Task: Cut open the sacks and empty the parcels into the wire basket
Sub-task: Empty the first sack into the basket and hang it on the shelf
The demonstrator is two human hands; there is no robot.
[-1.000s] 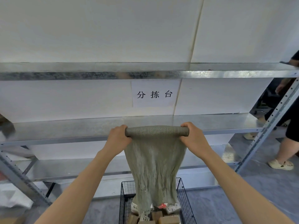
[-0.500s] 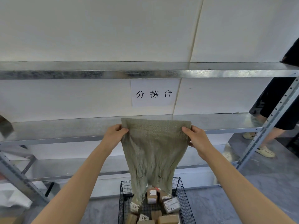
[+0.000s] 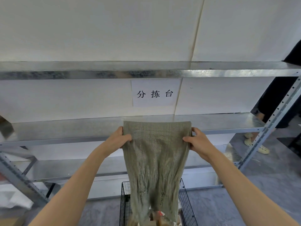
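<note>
A limp grey-green woven sack (image 3: 156,160) hangs upside down in front of me, its closed end held high. My left hand (image 3: 118,139) pinches its upper left corner and my right hand (image 3: 196,141) pinches its upper right corner. The sack's lower open end dangles into a black wire basket (image 3: 187,207) on the floor. A few brown cardboard parcels (image 3: 156,216) show in the basket beneath the sack's hem; most of the basket's inside is hidden by the sack.
Galvanised metal shelving (image 3: 65,129) runs across the wall behind the sack, with a paper sign (image 3: 155,92) above. A slanted shelf post (image 3: 268,124) stands at the right. Another person's legs and pale shoes (image 3: 260,148) are behind it. White material (image 3: 13,198) lies at lower left.
The sack's rolled top edge has come unrolled and flat. Both hands have shifted to pinch the top corners and dropped slightly, so the sack hangs lower and covers more of the parcels.
</note>
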